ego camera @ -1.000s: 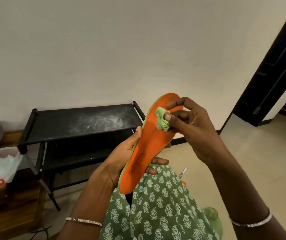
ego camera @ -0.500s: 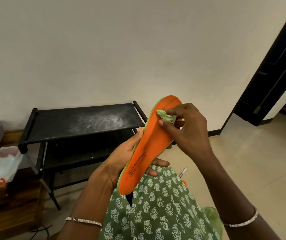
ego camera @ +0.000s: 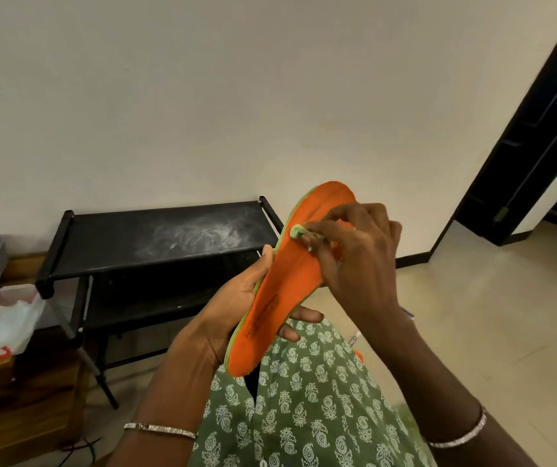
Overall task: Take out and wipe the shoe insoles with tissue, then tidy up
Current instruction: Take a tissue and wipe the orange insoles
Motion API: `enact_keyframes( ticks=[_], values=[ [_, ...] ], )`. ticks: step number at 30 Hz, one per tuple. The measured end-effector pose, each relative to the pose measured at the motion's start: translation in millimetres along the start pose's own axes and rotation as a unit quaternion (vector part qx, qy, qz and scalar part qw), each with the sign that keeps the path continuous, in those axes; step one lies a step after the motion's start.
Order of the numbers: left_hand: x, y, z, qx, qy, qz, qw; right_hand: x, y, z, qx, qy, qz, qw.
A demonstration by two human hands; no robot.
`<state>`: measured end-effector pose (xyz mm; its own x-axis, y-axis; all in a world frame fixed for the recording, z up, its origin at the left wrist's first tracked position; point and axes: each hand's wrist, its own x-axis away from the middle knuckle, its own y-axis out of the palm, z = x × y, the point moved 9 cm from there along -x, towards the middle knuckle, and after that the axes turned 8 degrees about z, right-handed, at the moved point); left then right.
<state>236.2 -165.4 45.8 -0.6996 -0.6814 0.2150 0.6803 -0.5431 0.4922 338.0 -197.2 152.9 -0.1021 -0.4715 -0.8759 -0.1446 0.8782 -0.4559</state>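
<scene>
1. The insole (ego camera: 292,281) was held up in front of the person, above the lap, orange face toward the camera and a thin green edge showing along its left side.
2. It sat tilted, its wide end high and to the right, its narrow end low, just over the dress (ego camera: 304,419).
3. The left hand (ego camera: 233,308) gripped the insole from behind at its lower half: the thumb (ego camera: 265,261) lay against the left edge and the fingers (ego camera: 307,314) curled round the right edge.
4. The right hand (ego camera: 361,261) pinched a small green tissue (ego camera: 296,230), bunched into a wad, between the thumb and fingertips.
5. The wad was pressed against the orange face in the upper half, close to the left edge.
6. Dark print ran along the insole's lower part; it was too blurred to read.
7. A bangle circled each wrist, left (ego camera: 159,430) and right (ego camera: 459,437).
8. Behind the hands a black rack (ego camera: 108,244) stood against the wall, a whitish smear (ego camera: 199,234) on its top shelf.
9. At the left edge a clear box (ego camera: 1,291) held white sheets (ego camera: 4,326) and sat on a wooden cabinet (ego camera: 21,406).
10. A dark doorway (ego camera: 533,156) opened at the right.
</scene>
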Motion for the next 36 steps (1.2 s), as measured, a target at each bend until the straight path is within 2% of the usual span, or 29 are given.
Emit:
enact_keyframes(
  ticks=[3, 7, 10, 14, 17, 21, 24, 27, 30, 36],
  values=[
    [-1.2, 0.1, -0.8, -0.004, -0.002, -0.005, 1.000, -1.7, 3.8, 4.4, -0.031, 0.022, -0.003, 0.999],
    [2.1, -1.2, 1.7, -0.009, 0.017, 0.007, 1.000, 26.2, 3.9, -33.0, -0.078, -0.062, -0.024, 0.995],
    [1.9, -0.7, 0.1, -0.008, 0.013, 0.005, 1.000, 26.2, 0.0, -32.8, -0.049, -0.091, -0.024, 0.994],
    [-2.1, 2.1, -1.6, -0.013, 0.002, -0.008, 1.000, 2.6, 0.2, -4.2, 0.000, -0.031, 0.006, 0.999],
    [-1.2, 2.5, -0.8, -0.016, 0.003, -0.013, 1.000, 0.4, 2.3, 1.1, -0.018, 0.004, 0.023, 1.000],
    [0.6, -3.1, 0.1, -0.008, 0.014, -0.005, 1.000, 26.6, 4.3, -32.0, -0.090, -0.051, -0.014, 0.995],
    [-0.8, -5.8, -1.0, 0.006, 0.012, 0.002, 1.000, 32.8, -1.8, -35.9, -0.054, -0.096, -0.018, 0.994],
    [-2.6, -4.7, -1.6, 0.004, 0.007, -0.001, 1.000, 15.6, -0.3, 1.6, -0.001, -0.038, -0.002, 0.999],
    [-4.3, -4.5, -2.6, 0.010, 0.005, 0.001, 1.000, 11.5, 4.7, 27.3, -0.018, 0.031, -0.007, 0.999],
    [-8.0, -17.8, -7.9, 0.005, 0.004, 0.041, 0.999, 44.2, 3.9, -16.5, -0.096, -0.042, -0.081, 0.991]
  ],
)
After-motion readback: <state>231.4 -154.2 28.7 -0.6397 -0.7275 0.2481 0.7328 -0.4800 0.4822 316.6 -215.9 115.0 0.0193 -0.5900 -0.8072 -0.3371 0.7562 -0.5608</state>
